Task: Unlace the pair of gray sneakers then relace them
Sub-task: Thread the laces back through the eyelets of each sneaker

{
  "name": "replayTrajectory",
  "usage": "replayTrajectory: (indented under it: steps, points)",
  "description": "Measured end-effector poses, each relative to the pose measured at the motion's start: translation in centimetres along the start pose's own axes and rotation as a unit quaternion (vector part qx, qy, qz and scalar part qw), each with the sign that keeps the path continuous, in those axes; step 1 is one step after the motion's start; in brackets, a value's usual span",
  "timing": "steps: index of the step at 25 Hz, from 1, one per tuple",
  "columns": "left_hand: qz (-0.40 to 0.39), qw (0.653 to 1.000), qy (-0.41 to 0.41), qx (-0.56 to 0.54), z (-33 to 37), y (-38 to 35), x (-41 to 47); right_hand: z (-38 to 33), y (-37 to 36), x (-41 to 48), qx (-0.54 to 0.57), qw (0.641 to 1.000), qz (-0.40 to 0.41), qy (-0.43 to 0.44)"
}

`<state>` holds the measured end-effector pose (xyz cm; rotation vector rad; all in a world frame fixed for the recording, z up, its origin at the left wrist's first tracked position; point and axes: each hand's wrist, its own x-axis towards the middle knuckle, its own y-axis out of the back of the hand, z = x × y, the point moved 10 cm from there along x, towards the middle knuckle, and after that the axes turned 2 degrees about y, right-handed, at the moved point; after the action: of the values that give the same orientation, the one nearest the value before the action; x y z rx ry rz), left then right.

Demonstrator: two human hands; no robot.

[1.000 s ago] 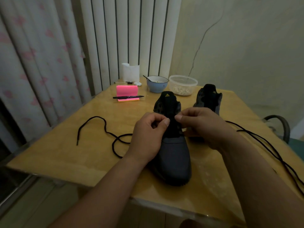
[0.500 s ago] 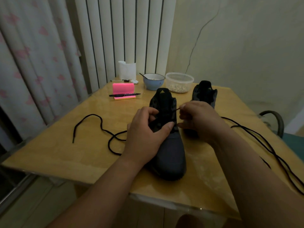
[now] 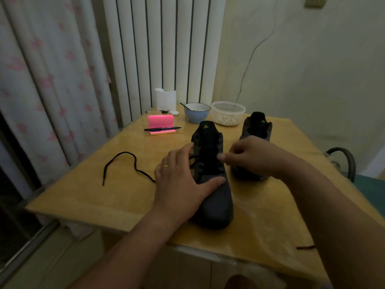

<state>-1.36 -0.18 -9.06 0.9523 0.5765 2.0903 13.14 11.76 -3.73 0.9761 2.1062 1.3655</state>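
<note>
The near gray sneaker (image 3: 216, 197) stands mid-table, toe toward me, its tongue up. My left hand (image 3: 179, 180) rests flat on its left side, the thumb lying across the vamp. My right hand (image 3: 250, 157) hovers at the shoe's right eyelets with fingers curled, pinching what looks like the black lace; motion blur hides the strand there. One end of the lace (image 3: 125, 161) snakes over the table to the left, and another tip (image 3: 305, 247) shows near the front right edge. The second sneaker (image 3: 257, 126) stands behind my right hand, partly hidden.
At the back of the wooden table (image 3: 83, 195) are a pink sticky-note pad (image 3: 160, 122) with a black pen (image 3: 162, 128), a blue bowl (image 3: 196, 115), a clear tub (image 3: 228, 116) and a white holder (image 3: 165, 99). A chair back (image 3: 343, 161) stands right.
My left hand has flattened onto the shoe's side. My right hand has drawn a little to the right of the eyelets. The lace that trailed across the right of the table is now mostly out of sight.
</note>
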Motion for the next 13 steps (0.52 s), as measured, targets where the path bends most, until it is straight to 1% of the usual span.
replayTrajectory:
  steps: [1, 2, 3, 4, 5, 6, 7, 8, 9, 10, 11, 12, 13]
  points:
    - [0.006, 1.0, 0.007, 0.003, -0.1, 0.2, -0.4, -0.2, -0.1, -0.5, 0.039, 0.999, -0.02, 0.005]
    - [0.013, 1.0, 0.017, 0.003, -0.2, 0.4, -0.8, -0.2, 0.4, -0.9, 0.122, 0.992, 0.0, 0.013]
    - [0.02, 0.999, 0.028, 0.0, -0.4, 0.5, -1.1, 0.3, 1.6, -1.1, 0.236, 0.97, 0.052, 0.015]
    - [0.028, 0.999, 0.04, -0.003, -0.7, 0.6, -1.5, 1.2, 2.9, -1.4, 0.364, 0.925, 0.108, 0.005]
    - [0.034, 0.998, 0.052, -0.006, -0.9, 0.7, -1.8, 2.3, 3.8, -1.6, 0.492, 0.856, 0.157, -0.009]
    - [0.04, 0.997, 0.062, -0.009, -1.0, 0.8, -2.1, 3.0, 4.5, -1.8, 0.606, 0.774, 0.183, -0.011]
    - [0.044, 0.996, 0.072, -0.011, -1.2, 0.8, -2.4, 3.4, 5.0, -1.9, 0.699, 0.687, 0.198, 0.002]
    - [0.045, 0.996, 0.081, -0.013, -1.3, 0.8, -2.7, 3.6, 5.5, -2.1, 0.763, 0.612, 0.207, 0.007]
    - [0.043, 0.995, 0.09, -0.012, -1.5, 0.8, -3.0, 3.4, 6.1, -2.6, 0.784, 0.583, 0.211, 0.008]
    - [0.04, 0.994, 0.099, -0.011, -1.7, 0.8, -3.2, 3.2, 6.7, -3.3, 0.736, 0.641, 0.217, -0.003]
    - [0.036, 0.994, 0.107, -0.012, -1.9, 0.8, -3.4, 3.0, 7.3, -3.9, 0.591, 0.775, 0.221, -0.017]
    - [0.031, 0.993, 0.115, -0.015, -2.2, 0.8, -3.4, 2.4, 7.0, -4.2, 0.357, 0.914, 0.191, -0.036]
    - [0.024, 0.992, 0.123, -0.021, -2.4, 0.7, -3.4, 1.6, 5.3, -4.3, 0.148, 0.981, 0.116, -0.04]
